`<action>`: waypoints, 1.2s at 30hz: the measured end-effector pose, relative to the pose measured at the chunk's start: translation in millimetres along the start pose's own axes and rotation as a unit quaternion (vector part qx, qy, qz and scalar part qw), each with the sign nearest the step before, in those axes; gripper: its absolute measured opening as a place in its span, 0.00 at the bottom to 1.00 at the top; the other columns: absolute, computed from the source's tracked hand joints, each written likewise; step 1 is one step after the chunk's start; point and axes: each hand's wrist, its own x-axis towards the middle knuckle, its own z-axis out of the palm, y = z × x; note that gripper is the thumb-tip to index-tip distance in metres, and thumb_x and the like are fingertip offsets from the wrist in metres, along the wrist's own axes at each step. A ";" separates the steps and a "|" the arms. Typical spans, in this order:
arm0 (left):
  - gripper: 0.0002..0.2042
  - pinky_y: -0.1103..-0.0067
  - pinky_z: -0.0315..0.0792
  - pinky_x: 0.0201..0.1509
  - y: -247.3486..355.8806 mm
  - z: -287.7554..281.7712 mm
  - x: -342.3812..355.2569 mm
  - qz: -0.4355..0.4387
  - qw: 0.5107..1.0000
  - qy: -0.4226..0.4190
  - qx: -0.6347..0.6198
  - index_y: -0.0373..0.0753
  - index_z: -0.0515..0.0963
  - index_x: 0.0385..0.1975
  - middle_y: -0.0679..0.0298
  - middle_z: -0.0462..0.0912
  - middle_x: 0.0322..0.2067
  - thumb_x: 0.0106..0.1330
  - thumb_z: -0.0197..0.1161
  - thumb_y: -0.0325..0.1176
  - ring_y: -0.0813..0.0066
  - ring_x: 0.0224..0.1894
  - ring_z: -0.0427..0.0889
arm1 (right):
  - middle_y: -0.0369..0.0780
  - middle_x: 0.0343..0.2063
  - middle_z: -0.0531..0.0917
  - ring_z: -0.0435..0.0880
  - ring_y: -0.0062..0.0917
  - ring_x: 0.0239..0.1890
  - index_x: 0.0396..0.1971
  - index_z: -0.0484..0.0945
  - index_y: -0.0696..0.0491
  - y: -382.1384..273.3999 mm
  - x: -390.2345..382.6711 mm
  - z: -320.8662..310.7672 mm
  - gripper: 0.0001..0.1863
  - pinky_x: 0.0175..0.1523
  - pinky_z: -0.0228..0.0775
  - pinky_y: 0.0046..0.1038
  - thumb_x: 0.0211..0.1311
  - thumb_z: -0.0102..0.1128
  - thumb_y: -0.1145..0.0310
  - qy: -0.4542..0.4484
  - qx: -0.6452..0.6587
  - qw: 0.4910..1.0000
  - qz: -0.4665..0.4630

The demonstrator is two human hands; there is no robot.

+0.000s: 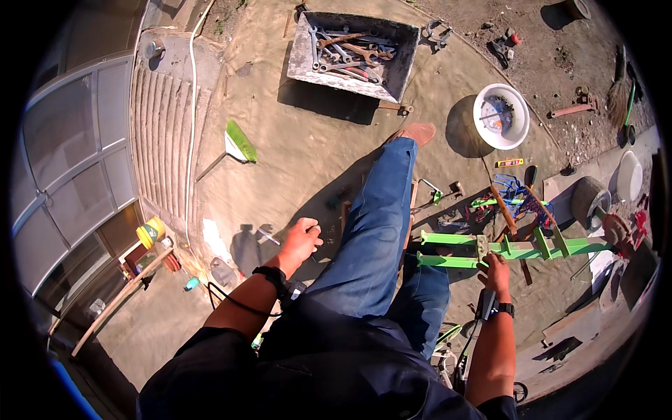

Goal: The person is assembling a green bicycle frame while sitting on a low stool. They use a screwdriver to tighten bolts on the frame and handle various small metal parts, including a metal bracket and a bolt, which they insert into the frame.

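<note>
Off right, the right hand touches a green frame — grip unclear. The left hand hangs, fingers apart.

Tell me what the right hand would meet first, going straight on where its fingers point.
The light-green metal frame: its lower bar lies right at the fingertips of the right hand. They may already touch; depth is hard to judge here.
</note>
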 end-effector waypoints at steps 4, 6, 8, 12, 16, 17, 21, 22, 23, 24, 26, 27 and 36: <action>0.15 0.78 0.76 0.31 -12.2 0.6 0.2 -0.014 0.999 0.008 -0.029 0.34 0.72 0.52 0.59 0.80 0.41 0.68 0.56 0.33 0.73 0.33 0.84 | 0.33 0.39 0.80 0.82 0.25 0.38 0.48 0.73 0.46 -24.5 -9.5 8.9 0.17 0.37 0.67 0.34 0.63 0.56 0.55 -0.020 -0.019 1.000 -0.004; 0.15 0.78 0.76 0.31 -15.4 3.3 0.9 -0.016 0.999 0.013 -0.028 0.34 0.72 0.52 0.59 0.80 0.40 0.68 0.56 0.34 0.73 0.33 0.84 | 0.34 0.41 0.81 0.83 0.25 0.39 0.50 0.73 0.47 -29.5 -7.3 7.7 0.18 0.39 0.68 0.33 0.64 0.55 0.55 -0.029 -0.022 0.999 -0.014; 0.15 0.78 0.76 0.30 -28.5 5.5 4.7 -0.022 0.999 0.010 -0.031 0.34 0.72 0.51 0.59 0.80 0.40 0.68 0.56 0.34 0.72 0.33 0.84 | 0.36 0.43 0.82 0.83 0.26 0.40 0.51 0.73 0.47 -34.5 -7.1 6.4 0.19 0.38 0.69 0.33 0.64 0.55 0.56 -0.032 -0.042 0.998 -0.023; 0.15 0.78 0.76 0.30 -40.6 11.5 -0.8 -0.039 0.997 0.013 -0.062 0.34 0.72 0.51 0.59 0.80 0.40 0.68 0.57 0.33 0.72 0.33 0.84 | 0.37 0.42 0.82 0.83 0.26 0.38 0.52 0.72 0.48 -51.8 -12.0 12.1 0.19 0.35 0.69 0.30 0.65 0.54 0.57 -0.028 -0.053 0.998 -0.013; 0.15 0.79 0.76 0.30 -44.7 11.3 -1.6 -0.051 0.996 0.018 -0.064 0.34 0.72 0.51 0.60 0.80 0.39 0.68 0.57 0.33 0.72 0.32 0.84 | 0.37 0.40 0.81 0.82 0.25 0.37 0.52 0.73 0.49 -61.2 -13.2 20.6 0.19 0.34 0.69 0.29 0.65 0.54 0.57 -0.027 -0.074 0.996 -0.029; 0.15 0.79 0.76 0.30 -44.0 10.2 -1.3 -0.053 0.997 0.017 -0.061 0.34 0.72 0.51 0.59 0.80 0.39 0.68 0.57 0.33 0.72 0.32 0.84 | 0.37 0.40 0.81 0.82 0.25 0.37 0.51 0.73 0.49 -62.4 -15.7 24.7 0.19 0.35 0.69 0.29 0.65 0.54 0.57 -0.031 -0.081 0.996 -0.034; 0.15 0.78 0.76 0.30 -31.6 6.6 15.2 -0.036 0.999 0.015 -0.028 0.33 0.71 0.52 0.59 0.80 0.41 0.68 0.56 0.33 0.72 0.33 0.84 | 0.35 0.39 0.81 0.82 0.23 0.37 0.50 0.74 0.47 -48.3 -13.1 37.0 0.18 0.37 0.69 0.28 0.65 0.55 0.56 -0.052 -0.049 0.997 -0.014; 0.15 0.78 0.76 0.30 -23.0 5.1 21.1 -0.026 0.999 0.012 -0.013 0.33 0.71 0.52 0.59 0.80 0.41 0.68 0.56 0.32 0.72 0.33 0.84 | 0.34 0.40 0.81 0.82 0.22 0.37 0.48 0.75 0.46 -39.1 -17.2 41.9 0.16 0.38 0.70 0.28 0.64 0.56 0.55 -0.056 -0.061 0.996 -0.014; 0.15 0.78 0.76 0.30 -12.9 5.4 28.1 -0.015 1.000 0.008 0.002 0.33 0.71 0.52 0.58 0.80 0.42 0.68 0.56 0.32 0.72 0.32 0.84 | 0.34 0.40 0.81 0.82 0.22 0.37 0.48 0.75 0.45 -29.3 -18.7 46.6 0.16 0.38 0.70 0.28 0.64 0.56 0.55 -0.074 -0.052 0.996 -0.001; 0.15 0.78 0.76 0.30 -1.1 6.4 36.9 -0.008 1.000 0.003 0.009 0.34 0.70 0.52 0.58 0.80 0.42 0.68 0.56 0.32 0.72 0.33 0.84 | 0.34 0.39 0.81 0.82 0.22 0.38 0.47 0.75 0.44 -16.6 -20.3 51.5 0.15 0.39 0.70 0.29 0.64 0.57 0.55 -0.090 -0.038 0.995 0.014; 0.16 0.78 0.76 0.29 25.5 9.9 53.6 0.010 0.999 -0.012 0.029 0.34 0.69 0.53 0.57 0.80 0.43 0.68 0.56 0.32 0.72 0.33 0.84 | 0.34 0.39 0.82 0.82 0.23 0.40 0.45 0.76 0.43 16.6 -24.4 65.5 0.13 0.42 0.70 0.30 0.64 0.58 0.55 -0.142 -0.009 0.989 0.042; 0.16 0.78 0.76 0.30 44.0 12.9 57.8 0.016 0.998 -0.027 0.048 0.34 0.69 0.53 0.57 0.80 0.44 0.68 0.55 0.32 0.71 0.34 0.84 | 0.33 0.39 0.81 0.81 0.23 0.40 0.45 0.76 0.43 34.8 -28.0 73.9 0.14 0.42 0.69 0.30 0.64 0.58 0.54 -0.159 -0.009 0.985 0.058; 0.16 0.79 0.73 0.33 115.1 45.8 90.6 0.100 0.964 -0.042 0.243 0.33 0.68 0.53 0.59 0.79 0.41 0.69 0.55 0.33 0.73 0.34 0.82 | 0.39 0.33 0.83 0.82 0.25 0.38 0.44 0.78 0.58 156.9 -44.2 178.8 0.15 0.46 0.73 0.25 0.62 0.60 0.65 -0.225 -0.009 0.974 -0.001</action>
